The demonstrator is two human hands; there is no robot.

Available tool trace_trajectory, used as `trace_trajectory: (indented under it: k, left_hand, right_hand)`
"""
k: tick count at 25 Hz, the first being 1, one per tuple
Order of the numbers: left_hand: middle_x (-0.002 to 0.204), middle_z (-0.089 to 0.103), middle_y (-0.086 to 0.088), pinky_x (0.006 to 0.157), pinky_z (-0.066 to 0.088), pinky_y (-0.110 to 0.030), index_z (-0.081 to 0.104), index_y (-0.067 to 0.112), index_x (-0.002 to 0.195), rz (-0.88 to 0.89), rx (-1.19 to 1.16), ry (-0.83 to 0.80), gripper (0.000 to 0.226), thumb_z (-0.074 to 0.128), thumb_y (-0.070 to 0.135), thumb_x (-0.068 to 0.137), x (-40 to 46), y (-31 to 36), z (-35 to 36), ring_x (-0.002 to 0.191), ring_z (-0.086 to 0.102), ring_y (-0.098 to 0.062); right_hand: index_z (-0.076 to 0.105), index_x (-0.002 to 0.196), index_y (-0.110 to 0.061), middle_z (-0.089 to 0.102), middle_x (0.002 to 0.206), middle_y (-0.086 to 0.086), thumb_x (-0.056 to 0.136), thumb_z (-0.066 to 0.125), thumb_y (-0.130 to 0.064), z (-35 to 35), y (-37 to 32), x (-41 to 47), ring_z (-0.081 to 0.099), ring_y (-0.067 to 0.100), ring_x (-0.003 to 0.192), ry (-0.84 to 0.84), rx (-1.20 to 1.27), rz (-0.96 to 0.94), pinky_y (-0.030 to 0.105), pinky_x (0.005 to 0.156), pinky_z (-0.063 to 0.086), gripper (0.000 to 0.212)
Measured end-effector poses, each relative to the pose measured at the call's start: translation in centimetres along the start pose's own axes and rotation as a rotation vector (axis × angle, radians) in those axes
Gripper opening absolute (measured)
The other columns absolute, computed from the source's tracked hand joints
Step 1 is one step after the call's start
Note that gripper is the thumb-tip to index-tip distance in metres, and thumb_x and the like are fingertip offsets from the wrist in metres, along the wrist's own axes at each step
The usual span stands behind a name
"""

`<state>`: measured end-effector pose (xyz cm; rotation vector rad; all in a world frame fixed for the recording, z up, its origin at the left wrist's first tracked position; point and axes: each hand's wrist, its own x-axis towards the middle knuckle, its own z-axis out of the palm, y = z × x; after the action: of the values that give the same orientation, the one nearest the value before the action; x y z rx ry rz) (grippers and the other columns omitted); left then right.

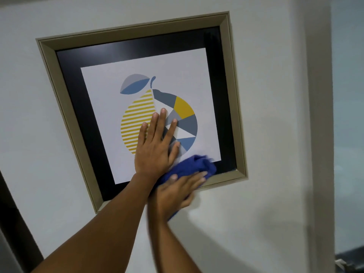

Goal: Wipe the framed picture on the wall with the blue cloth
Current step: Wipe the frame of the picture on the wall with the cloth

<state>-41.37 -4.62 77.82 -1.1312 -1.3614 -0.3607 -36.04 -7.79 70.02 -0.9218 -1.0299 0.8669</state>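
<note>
The framed picture (137, 30) hangs tilted on a white wall; it has a beige frame, a black mat and a print of a yellow, grey and blue fruit. My left hand (155, 146) lies flat on the glass with fingers spread, over the lower middle of the print. My right hand (175, 192) presses the bunched blue cloth (199, 164) against the lower right part of the picture, at the black mat and bottom frame edge. Part of the cloth is hidden under my right hand.
A wall corner (319, 134) runs down the right side, with a darker space beyond it. A dark vertical edge (11, 209) stands at the lower left.
</note>
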Motion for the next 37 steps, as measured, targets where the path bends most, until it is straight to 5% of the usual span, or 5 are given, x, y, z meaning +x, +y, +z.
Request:
trace_trajectory:
  k: [3,12,25,27,37]
  left_hand:
    - [0.17,0.016,-0.013,0.127,0.012,-0.048,0.021,0.022,0.162,0.007,0.014,0.003,0.062,0.031,0.048,0.107,-0.2,-0.2,0.2,0.158,0.011,-0.03]
    - [0.171,0.015,-0.013,0.127,0.006,-0.046,0.021,0.022,0.162,0.004,-0.007,0.012,0.065,0.036,0.047,0.104,0.0,-0.2,0.2,0.159,0.008,-0.029]
    - [0.171,0.016,-0.012,0.126,0.014,-0.048,0.027,0.021,0.161,0.013,-0.045,0.054,0.069,0.045,0.046,0.099,0.0,0.0,0.4,0.158,0.013,-0.03]
    - [0.171,0.015,-0.012,0.127,0.011,-0.047,0.025,0.022,0.161,0.008,-0.024,0.05,0.071,0.046,0.047,0.099,-0.1,-0.1,0.8,0.158,0.013,-0.03]
    - [0.17,0.019,-0.013,0.127,0.012,-0.048,0.028,0.02,0.161,0.004,-0.003,0.031,0.067,0.042,0.046,0.101,-0.1,0.1,0.1,0.158,0.012,-0.03]
  right_hand:
    - [0.053,0.135,-0.003,0.049,0.144,0.014,0.102,0.034,-0.016,0.8,0.8,-2.2,0.048,0.027,0.132,-0.099,-0.019,-0.073,0.034,0.085,0.051,0.04]
    - [0.023,0.151,-0.004,0.01,0.163,0.014,0.098,0.047,-0.02,-4.8,5.3,9.3,0.01,0.029,0.149,0.109,-0.28,-0.034,0.057,0.105,0.023,0.06]
    - [0.02,0.149,-0.009,0.014,0.162,0.009,0.088,0.051,-0.016,-9.3,5.3,15.8,0.023,0.031,0.147,-0.271,-0.71,-0.765,0.053,0.113,0.019,0.069]
    - [0.027,0.145,-0.008,0.037,0.153,0.015,0.079,0.051,-0.012,-9.7,4.9,18.0,0.049,0.035,0.131,-0.276,-0.629,-0.794,0.049,0.104,0.03,0.071]
    - [0.031,0.148,-0.006,0.011,0.164,0.009,0.092,0.032,-0.014,-4.4,-17.1,28.0,0.012,0.02,0.149,-0.034,-0.667,-1.139,0.047,0.11,0.016,0.056]
